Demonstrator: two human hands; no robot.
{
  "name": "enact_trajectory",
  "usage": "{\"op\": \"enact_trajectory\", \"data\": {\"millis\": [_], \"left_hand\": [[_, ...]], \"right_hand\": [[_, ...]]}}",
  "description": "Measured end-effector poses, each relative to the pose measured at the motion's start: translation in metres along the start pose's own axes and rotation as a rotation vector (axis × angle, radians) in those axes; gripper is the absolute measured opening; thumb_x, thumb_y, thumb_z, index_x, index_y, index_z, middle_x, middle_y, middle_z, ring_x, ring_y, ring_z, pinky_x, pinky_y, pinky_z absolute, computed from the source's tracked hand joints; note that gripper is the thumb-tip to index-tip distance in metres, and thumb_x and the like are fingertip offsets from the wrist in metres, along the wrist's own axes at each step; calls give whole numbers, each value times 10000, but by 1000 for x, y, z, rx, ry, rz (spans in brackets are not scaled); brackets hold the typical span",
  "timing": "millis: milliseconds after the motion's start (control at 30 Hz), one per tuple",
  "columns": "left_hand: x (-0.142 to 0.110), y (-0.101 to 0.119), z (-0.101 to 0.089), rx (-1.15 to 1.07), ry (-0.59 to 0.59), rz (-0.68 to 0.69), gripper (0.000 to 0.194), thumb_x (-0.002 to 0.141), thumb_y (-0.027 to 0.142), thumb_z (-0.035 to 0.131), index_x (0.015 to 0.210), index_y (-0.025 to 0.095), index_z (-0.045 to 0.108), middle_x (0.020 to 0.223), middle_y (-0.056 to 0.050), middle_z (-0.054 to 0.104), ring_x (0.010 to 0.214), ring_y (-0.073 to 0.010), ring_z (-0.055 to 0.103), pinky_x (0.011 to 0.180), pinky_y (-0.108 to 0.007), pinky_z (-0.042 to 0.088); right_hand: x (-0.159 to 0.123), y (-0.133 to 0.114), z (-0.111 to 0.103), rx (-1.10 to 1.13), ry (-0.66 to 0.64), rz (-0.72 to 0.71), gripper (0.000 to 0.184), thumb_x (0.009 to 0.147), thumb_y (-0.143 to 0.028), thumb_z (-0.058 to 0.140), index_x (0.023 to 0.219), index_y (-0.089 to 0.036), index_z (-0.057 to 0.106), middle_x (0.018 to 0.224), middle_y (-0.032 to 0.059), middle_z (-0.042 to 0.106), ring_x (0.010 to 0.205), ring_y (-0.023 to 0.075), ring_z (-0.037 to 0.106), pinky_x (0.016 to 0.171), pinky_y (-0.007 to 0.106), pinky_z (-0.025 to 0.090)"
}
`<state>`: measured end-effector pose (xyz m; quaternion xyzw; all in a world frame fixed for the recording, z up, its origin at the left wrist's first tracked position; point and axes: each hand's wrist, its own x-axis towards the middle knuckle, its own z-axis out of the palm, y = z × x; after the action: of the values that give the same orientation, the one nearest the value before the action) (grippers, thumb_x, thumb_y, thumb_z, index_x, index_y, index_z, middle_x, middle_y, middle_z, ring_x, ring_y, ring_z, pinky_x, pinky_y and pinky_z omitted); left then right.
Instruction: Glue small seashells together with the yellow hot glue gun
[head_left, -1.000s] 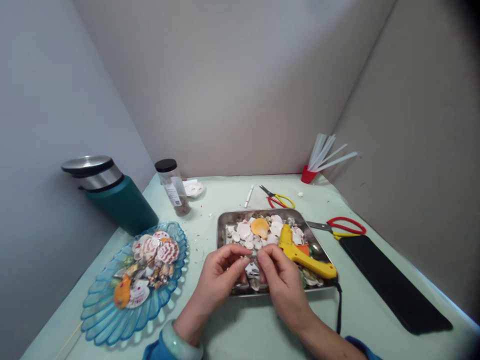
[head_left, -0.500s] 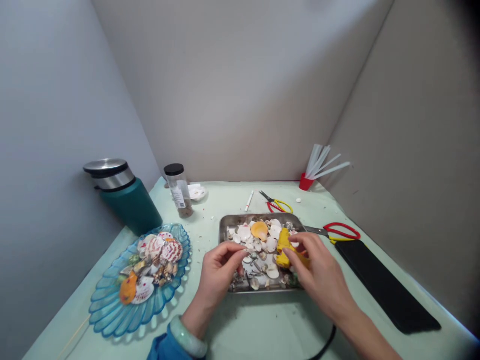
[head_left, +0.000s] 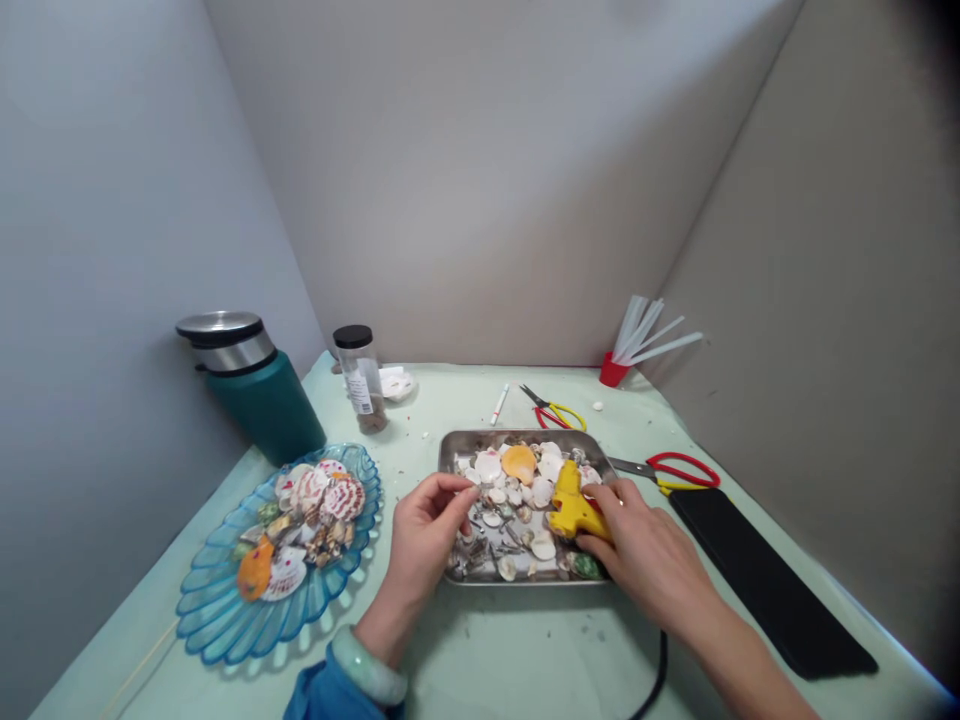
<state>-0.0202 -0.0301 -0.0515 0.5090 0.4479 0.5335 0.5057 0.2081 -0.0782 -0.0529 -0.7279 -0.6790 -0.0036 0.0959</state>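
Note:
My right hand (head_left: 637,535) is closed round the handle of a yellow glue gun (head_left: 571,505), held over the right side of a metal tray (head_left: 454,445). Thumb and forefinger of my left hand (head_left: 431,525) are pinched together above the tray's left edge; whatever is between them is too small to make out. Inside the tray lie many loose shells, among them an orange scallop shell (head_left: 519,462), a white shell (head_left: 543,545) and a green shell (head_left: 586,566). The gun's black cord (head_left: 660,680) runs down below my right wrist.
Left stands a blue scalloped dish (head_left: 206,610) of shells, with a teal bottle (head_left: 274,405) and a lidded jar (head_left: 364,385) behind. Scissors (head_left: 555,412), a marker (head_left: 499,405), a red cup (head_left: 613,372) of glue sticks, larger scissors (head_left: 682,468) and a black slab (head_left: 765,575) lie farther back and right.
My right hand has moved slightly down and right and now wraps the glue gun's handle, where its fingertips were on the body before. My left hand has drawn slightly left, still pinched.

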Motion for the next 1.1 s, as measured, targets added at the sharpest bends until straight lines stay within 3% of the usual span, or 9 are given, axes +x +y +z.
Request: {"op": "enact_trajectory", "data": {"millis": [100, 200, 267, 367, 400, 500, 633, 800, 1100], "left_hand": [[1, -3, 0, -28, -3, -32, 191, 706, 291, 727, 739, 135, 622, 560, 39, 583, 436, -69, 505, 431, -175, 369], [1, -5, 1, -41, -10, -46, 202, 718, 304, 714, 744, 136, 604, 538, 49, 561, 426, -68, 503, 427, -172, 372], [1, -5, 2, -49, -11, -61, 210, 719, 312, 709, 745, 138, 596, 519, 57, 547, 413, -67, 500, 421, -168, 371], [1, -5, 3, -57, 2, -79, 219, 709, 319, 714, 738, 139, 591, 512, 62, 541, 398, -62, 493, 407, -161, 362], [1, -5, 3, -58, 8, -81, 221, 705, 319, 716, 737, 139, 591, 511, 63, 541, 396, -60, 493, 405, -159, 361], [2, -4, 3, -60, 18, -87, 219, 705, 317, 716, 737, 137, 596, 501, 64, 538, 395, -57, 497, 405, -152, 357], [4, -5, 3, -76, 26, -98, 214, 700, 310, 722, 732, 135, 603, 495, 64, 539, 389, -53, 493, 406, -148, 350], [5, -7, 2, -101, 41, -118, 209, 690, 290, 732, 735, 128, 609, 503, 61, 558, 372, -38, 476, 398, -139, 319], [6, -10, -1, -123, 59, -119, 189, 721, 276, 713, 762, 120, 614, 442, 74, 525, 374, -39, 467, 429, -141, 335]], "right_hand": [[3, 10, 1, 215, 26, -27, 305, 801, -276, 598, 1094, -196, 618, 1053, 118, 606, 798, 264, 631, 708, 385, 462], [6, 21, -13, 632, 40, -27, 293, 786, -342, 626, 1043, -201, 649, 986, 99, 642, 880, 268, 621, 767, 377, 477], [7, 23, -27, 982, -22, 93, 314, 737, -363, 698, 1006, -205, 659, 902, 78, 666, 754, 228, 620, 633, 320, 493], [10, 18, -40, 1544, -37, 206, 253, 743, -403, 714, 868, -199, 631, 649, -7, 560, 474, 106, 468, 392, 209, 384], [12, 14, -40, 1750, -4, 216, 266, 766, -450, 681, 863, -211, 616, 648, -13, 540, 467, 96, 444, 366, 192, 363], [17, 1, -27, 2095, -137, 269, 323, 838, -527, 575, 920, -215, 601, 706, 0, 534, 476, 85, 411, 359, 182, 371], [18, -10, -7, 2078, -309, 217, 256, 865, -448, 589, 954, -208, 585, 548, -82, 338, 379, 39, 234, 320, 142, 220], [6, -15, 4, 1745, -349, 33, 395, 828, -435, 651, 1090, -160, 539, 520, -75, 423, 425, 62, 352, 443, 208, 273], [-2, -11, 18, 1473, -455, -15, 547, 749, -539, 684, 1127, -160, 570, 513, -60, 437, 451, 91, 362, 432, 231, 309]]}}
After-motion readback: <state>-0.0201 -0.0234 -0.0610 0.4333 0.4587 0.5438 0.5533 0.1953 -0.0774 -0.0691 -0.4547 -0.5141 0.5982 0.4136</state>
